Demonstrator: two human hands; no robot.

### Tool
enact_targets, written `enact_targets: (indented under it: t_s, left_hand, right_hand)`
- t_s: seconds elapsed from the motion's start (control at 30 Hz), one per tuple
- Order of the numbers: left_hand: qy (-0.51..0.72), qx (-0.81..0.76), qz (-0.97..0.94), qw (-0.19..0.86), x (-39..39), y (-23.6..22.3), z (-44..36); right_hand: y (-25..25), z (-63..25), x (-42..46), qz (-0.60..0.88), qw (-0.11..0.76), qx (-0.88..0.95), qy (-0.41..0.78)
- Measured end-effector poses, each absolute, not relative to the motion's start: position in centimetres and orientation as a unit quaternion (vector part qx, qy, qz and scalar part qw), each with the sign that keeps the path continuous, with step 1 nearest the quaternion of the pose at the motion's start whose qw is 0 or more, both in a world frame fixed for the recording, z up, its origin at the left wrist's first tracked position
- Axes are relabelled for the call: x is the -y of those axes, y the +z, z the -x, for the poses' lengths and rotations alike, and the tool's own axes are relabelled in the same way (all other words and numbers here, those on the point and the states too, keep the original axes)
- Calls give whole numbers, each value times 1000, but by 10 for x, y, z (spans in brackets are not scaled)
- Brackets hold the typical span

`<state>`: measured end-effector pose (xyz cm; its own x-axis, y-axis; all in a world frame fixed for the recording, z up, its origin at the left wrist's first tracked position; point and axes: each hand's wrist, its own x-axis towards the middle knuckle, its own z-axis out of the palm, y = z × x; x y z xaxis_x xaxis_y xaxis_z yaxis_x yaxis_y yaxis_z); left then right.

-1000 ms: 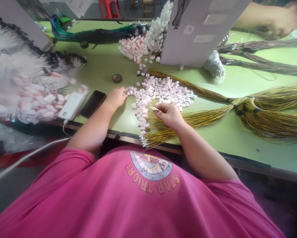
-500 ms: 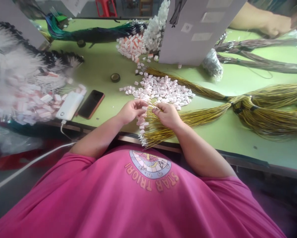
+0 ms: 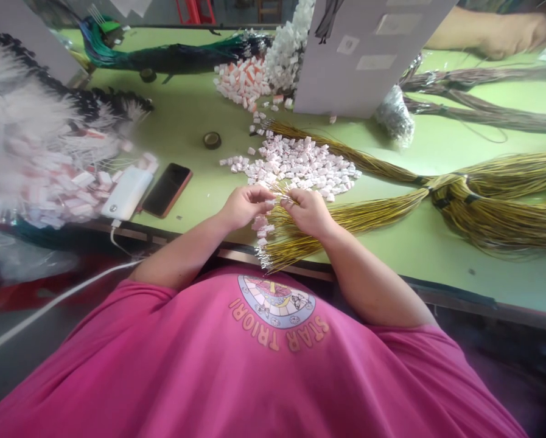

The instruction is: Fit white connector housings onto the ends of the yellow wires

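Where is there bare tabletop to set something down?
Bare tabletop shows between the phone, near tape roll and loose white connectors, and between the yellow wires, right forearm and front edge. It is crowded around the left hand and right hand, where connectors and wire ends lie close together; so is the left side, under heaped pinkish pieces.

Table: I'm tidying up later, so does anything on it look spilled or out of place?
Possibly: the white pieces lie loose on the table, with a few strays near the tape, which looks slightly spilled. Nothing looks clearly damaged.
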<state>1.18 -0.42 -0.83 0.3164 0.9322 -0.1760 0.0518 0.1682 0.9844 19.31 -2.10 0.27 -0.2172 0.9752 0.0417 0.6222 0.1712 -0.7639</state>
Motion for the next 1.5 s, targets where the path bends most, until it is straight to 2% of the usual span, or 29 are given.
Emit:
enact_targets:
  t_s: [0.2, 0.37, 0.53, 0.77, 0.93, 1.0, 1.1, 1.17, 1.2, 1.27, 1.37, 1.5]
  left_hand:
    - [332, -460, -526, 634, 11, -5, -17]
    - [346, -488, -572, 561, 8, -4, -19]
    - [309, -488, -552, 602, 10, -4, -20]
    - [309, -490, -598, 554, 10, -2, -18]
    - [239, -460, -697, 495, -4, 9, -5]
    - [173, -455, -746, 454, -20, 14, 11]
    - [135, -512, -791, 307, -55, 13, 40]
    - [174, -581, -775, 180, -77, 5, 56]
    - [173, -593, -771, 156, -87, 0, 62]
    - [149, -606, -768, 146, -101, -11, 68]
    - [142, -615, -753, 185, -107, -17, 70]
    - [187, -624, -729, 210, -86, 2, 63]
  right_hand:
    - [1, -190, 23, 555, 272, 718, 320]
    - [4, -191, 23, 573, 268, 693, 344]
    - [5, -191, 22, 572, 277, 693, 340]
    - [2, -189, 23, 567, 273, 702, 332]
    - [0, -193, 20, 556, 271, 699, 358]
    - [-3, -195, 18, 538, 308, 706, 344]
    - [-5, -197, 16, 499, 386, 706, 321]
    - [-4, -197, 17, 505, 396, 688, 340]
    - [-2, -197, 18, 517, 388, 675, 355]
    - [1, -198, 20, 536, 369, 655, 384]
    - [5, -198, 22, 540, 353, 644, 412]
    - [5, -198, 21, 560, 333, 649, 393]
